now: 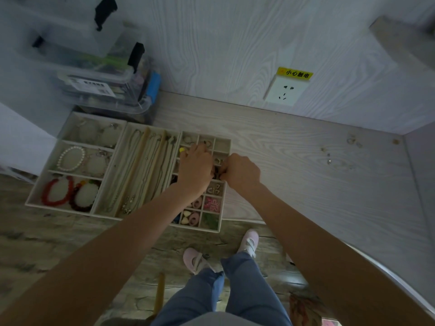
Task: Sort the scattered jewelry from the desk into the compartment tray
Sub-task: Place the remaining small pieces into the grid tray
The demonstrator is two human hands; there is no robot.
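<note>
Bending over the compartment tray (226, 147) at the near left of the pale wood-grain surface (294, 161), both hands meeting above its small-cell section. Left hand (195, 170) curled knuckles-up over the middle cells, fingertips hidden beneath it; right hand (242, 171) likewise curled, fingers seemingly pinching something small and dark at the gap between the two (too small to identify, and whether the left shares the hold cannot be told). Working close together, probably, because a tiny piece needs two sets of fingertips to seat in so narrow a cell.

Already sorted by kind: pearl bracelet (70, 158) and red bead bracelet (55, 192) in the wide left cells, necklaces (146, 172) laid out in the long middle channels, pink hair clips (195, 216) in the near cells.

Waiting well apart on the far right of the surface, scattered jewelry (329, 157), small glinting pieces. Stacked behind the tray, clear storage boxes (106, 90); on the wall, a power socket (286, 90).
</note>
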